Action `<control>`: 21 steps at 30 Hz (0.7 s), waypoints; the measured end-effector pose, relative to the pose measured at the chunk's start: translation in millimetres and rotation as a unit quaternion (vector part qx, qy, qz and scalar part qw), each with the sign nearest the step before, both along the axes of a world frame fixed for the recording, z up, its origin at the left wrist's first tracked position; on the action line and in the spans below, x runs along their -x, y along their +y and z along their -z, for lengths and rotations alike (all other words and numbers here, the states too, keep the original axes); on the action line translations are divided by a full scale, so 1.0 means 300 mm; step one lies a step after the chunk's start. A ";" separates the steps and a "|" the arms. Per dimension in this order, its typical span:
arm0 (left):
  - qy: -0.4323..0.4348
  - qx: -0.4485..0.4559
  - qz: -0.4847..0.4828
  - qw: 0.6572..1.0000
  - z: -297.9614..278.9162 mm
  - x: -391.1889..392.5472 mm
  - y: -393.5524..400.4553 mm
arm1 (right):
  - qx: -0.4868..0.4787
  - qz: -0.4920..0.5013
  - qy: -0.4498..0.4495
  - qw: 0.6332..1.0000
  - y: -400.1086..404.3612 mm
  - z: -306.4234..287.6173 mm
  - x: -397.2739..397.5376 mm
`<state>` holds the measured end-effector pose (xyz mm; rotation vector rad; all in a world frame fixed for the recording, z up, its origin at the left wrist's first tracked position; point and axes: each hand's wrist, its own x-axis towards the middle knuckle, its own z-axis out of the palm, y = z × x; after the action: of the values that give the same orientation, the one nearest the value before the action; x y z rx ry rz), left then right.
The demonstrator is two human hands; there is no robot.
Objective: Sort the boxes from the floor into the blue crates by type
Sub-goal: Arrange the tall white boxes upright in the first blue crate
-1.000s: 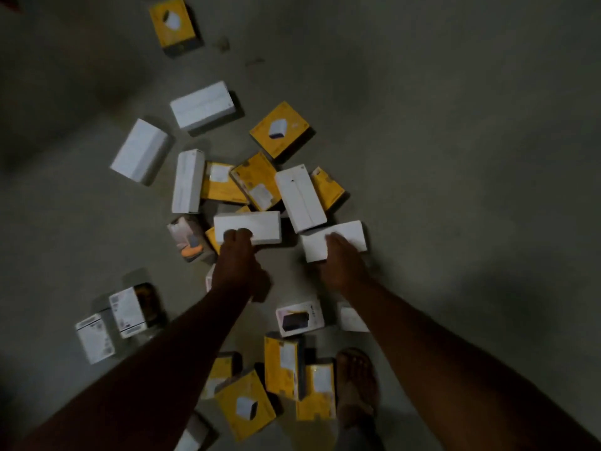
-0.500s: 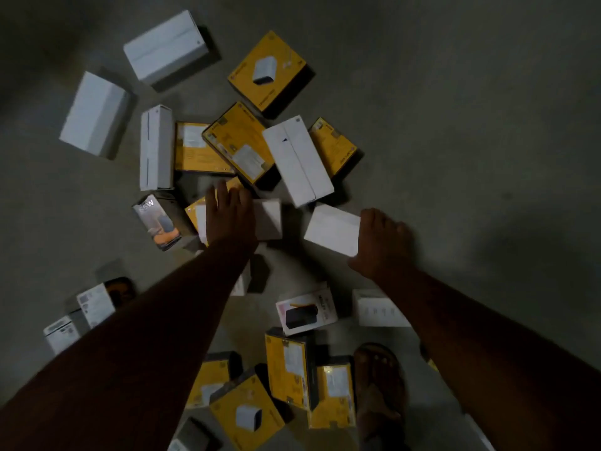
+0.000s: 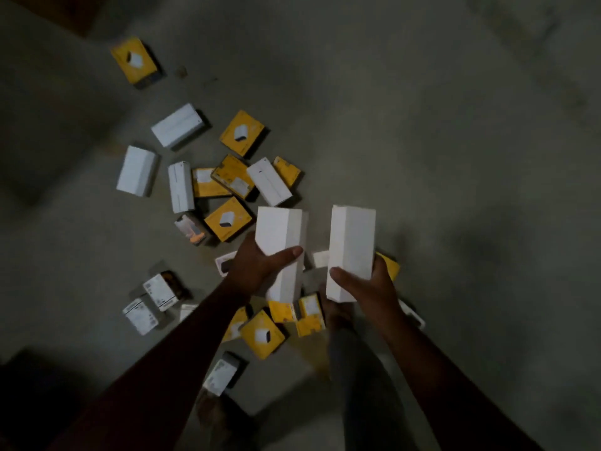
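My left hand [image 3: 257, 265] grips a tall plain white box [image 3: 280, 232], lifted off the floor, thumb across its front. Beside it my right hand [image 3: 367, 289] grips a second plain white box [image 3: 351, 245], also raised and upright. Below them, several white boxes [image 3: 177, 125] and yellow boxes [image 3: 242, 132] lie scattered on the grey floor. More yellow boxes [image 3: 261, 333] lie near my feet. No blue crate is in view.
A lone yellow box [image 3: 134, 59] lies far at the upper left. Small labelled white boxes [image 3: 141, 315] sit at the left, another [image 3: 221, 375] near my left foot. My right leg [image 3: 354, 369] stands among the boxes. Bare grey floor [image 3: 455, 157] spreads to the right.
Both hands closed on the two white boxes they were touching on the floor and lifted them up, turning them upright. The view has pulled back from the pile.
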<state>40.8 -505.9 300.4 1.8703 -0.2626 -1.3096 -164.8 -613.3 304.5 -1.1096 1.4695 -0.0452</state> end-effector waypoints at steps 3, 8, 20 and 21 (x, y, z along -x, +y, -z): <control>0.018 0.087 0.030 0.996 -0.343 0.105 0.036 | 0.043 0.045 -0.015 0.998 0.135 -0.333 0.089; 0.038 0.177 0.125 0.976 -0.757 0.248 0.254 | 0.128 0.121 -0.064 0.982 0.486 -0.744 0.230; 0.088 0.183 0.343 0.917 -1.369 0.822 0.873 | 0.257 0.379 -0.124 0.880 1.468 -1.382 0.789; 0.100 0.181 0.371 0.905 -1.402 0.910 0.914 | 0.268 0.402 -0.121 0.867 1.559 -1.420 0.852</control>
<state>-232.3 -231.6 720.9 1.3316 -1.1103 -1.7798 -420.3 -145.7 730.4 -0.7858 1.6333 -1.1989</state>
